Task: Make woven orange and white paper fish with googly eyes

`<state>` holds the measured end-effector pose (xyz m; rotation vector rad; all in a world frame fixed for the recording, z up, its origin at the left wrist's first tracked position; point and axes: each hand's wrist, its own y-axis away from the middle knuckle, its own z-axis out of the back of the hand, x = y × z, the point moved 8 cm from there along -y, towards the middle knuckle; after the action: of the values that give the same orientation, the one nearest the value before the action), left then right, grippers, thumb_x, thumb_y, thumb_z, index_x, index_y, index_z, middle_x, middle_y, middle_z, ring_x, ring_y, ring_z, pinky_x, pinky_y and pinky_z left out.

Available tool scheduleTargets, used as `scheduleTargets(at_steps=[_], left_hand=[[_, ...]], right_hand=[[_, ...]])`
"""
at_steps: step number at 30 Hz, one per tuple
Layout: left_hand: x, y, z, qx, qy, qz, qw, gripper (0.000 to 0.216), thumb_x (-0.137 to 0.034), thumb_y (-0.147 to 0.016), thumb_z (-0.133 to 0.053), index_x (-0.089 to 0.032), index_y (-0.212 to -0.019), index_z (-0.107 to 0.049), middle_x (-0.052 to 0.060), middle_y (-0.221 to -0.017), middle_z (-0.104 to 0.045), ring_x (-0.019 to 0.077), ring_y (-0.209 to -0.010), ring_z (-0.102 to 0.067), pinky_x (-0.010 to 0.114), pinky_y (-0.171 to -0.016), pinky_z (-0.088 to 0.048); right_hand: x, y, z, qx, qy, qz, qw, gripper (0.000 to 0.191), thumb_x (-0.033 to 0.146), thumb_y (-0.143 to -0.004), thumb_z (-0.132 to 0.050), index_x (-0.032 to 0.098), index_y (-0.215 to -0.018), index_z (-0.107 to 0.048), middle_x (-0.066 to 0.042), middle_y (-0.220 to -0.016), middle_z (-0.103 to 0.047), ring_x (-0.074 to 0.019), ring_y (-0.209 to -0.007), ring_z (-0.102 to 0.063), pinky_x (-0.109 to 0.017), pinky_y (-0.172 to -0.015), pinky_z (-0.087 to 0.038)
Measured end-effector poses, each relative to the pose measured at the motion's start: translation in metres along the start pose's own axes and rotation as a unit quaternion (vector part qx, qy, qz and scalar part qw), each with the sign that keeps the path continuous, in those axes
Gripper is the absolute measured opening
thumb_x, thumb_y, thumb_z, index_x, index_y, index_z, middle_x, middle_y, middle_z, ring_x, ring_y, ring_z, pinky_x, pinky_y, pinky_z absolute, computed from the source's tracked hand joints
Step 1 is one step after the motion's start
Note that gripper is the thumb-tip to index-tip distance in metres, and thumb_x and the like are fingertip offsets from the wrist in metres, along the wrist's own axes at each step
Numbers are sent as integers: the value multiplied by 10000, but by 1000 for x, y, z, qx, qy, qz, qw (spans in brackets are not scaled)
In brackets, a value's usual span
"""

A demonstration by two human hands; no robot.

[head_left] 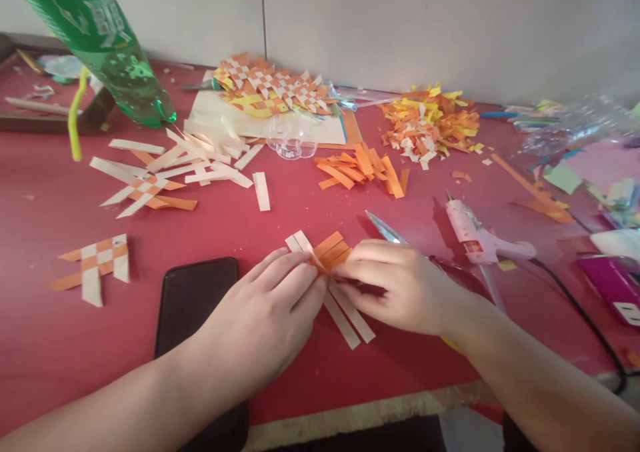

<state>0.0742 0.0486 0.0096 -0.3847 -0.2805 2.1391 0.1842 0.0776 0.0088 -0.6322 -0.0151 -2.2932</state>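
Note:
Between my hands, low over the red table, is a small weave of paper strips. Orange paper strips (331, 247) fan out at its top, and cream paper strips (349, 315) run down from its middle. My left hand (284, 292) is closed on the left side of the weave, fingertips pressed near the crossing. From the right, my right hand (395, 280) pinches the orange strips at the crossing. The fingers cover the centre of the weave. A pair of scissors (385, 227) lies just beyond my right hand, its handles partly covered.
A black phone (197, 299) lies by my left forearm, and a woven paper fish (103, 262) lies farther left. A glue gun (480, 235) with a cord is at right. Loose cream strips (215, 152), orange strips (363, 167) and a green bottle (107, 59) stand behind.

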Motion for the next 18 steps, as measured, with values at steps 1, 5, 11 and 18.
scheduleTargets(at_steps=[1,5,11,18], left_hand=[[0,0,0,3,1,0,1000,256,-108,-900,-493,-71,-1052,-695,142,-1012,-696,304,-1025,-656,468,-931,-579],[0,0,1,6,6,1,1000,258,-134,-929,-471,-83,-1026,-704,136,-980,-700,298,-1028,-659,467,-925,-583],[-1,0,1,0,0,-8,1000,259,-147,-930,-485,-68,-1048,-702,143,-985,-704,314,-1013,-667,475,-903,-593],[-1,0,-1,4,3,-2,1000,235,-125,-913,-504,-75,-1020,-707,142,-994,-697,312,-1019,-662,485,-923,-580]], right_hand=[[-1,0,2,-16,6,-4,1000,169,122,-870,-548,188,-875,-703,-31,-789,-685,-144,-720,-625,-268,-650,-498],[-13,5,17,-127,35,-71,989,120,137,-869,-577,207,-848,-672,11,-720,-689,-103,-593,-597,-228,-573,-461],[-19,9,16,-137,102,-122,978,227,237,-872,-606,207,-661,-528,49,-551,-546,-86,-487,-486,-227,-488,-368],[-11,2,6,-60,8,-106,993,190,305,-874,-622,186,-732,-579,13,-673,-579,-103,-584,-517,-236,-538,-401]])
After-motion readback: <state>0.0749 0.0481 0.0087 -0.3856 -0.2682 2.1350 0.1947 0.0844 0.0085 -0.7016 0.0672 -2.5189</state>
